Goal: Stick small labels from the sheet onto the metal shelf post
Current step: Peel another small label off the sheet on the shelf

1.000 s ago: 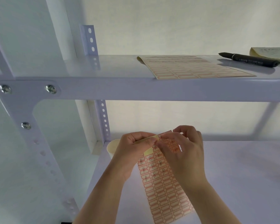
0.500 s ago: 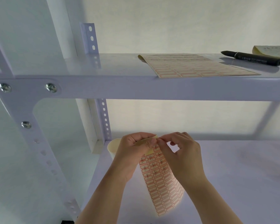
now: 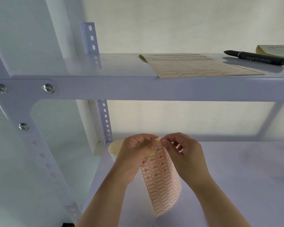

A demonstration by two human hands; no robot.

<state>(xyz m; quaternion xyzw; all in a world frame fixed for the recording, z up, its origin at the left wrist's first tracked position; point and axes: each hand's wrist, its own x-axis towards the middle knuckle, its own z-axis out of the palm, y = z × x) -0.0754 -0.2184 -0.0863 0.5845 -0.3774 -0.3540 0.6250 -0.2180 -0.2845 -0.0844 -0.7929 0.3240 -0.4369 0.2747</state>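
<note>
A label sheet (image 3: 161,182) of small red-bordered stickers, several marked "B", hangs curled above the lower shelf. My left hand (image 3: 134,158) grips its top edge, bent backward over the fingers. My right hand (image 3: 185,154) pinches at the sheet's top right corner with thumb and forefinger; whether a label is between them is hidden. The white metal shelf post (image 3: 44,161) with its row of holes runs down the left foreground, well to the left of both hands.
A paper cup (image 3: 114,149) stands behind my left hand on the lower shelf (image 3: 236,177). The upper shelf (image 3: 121,86) carries a second label sheet (image 3: 195,66), a black pen (image 3: 256,57) and a yellow pad (image 3: 277,50). A rear post (image 3: 104,118) rises at the back.
The sheet has swung from lying slanted to hanging more upright and curled. My right hand has lifted off the sheet's face to pinch at its top corner.
</note>
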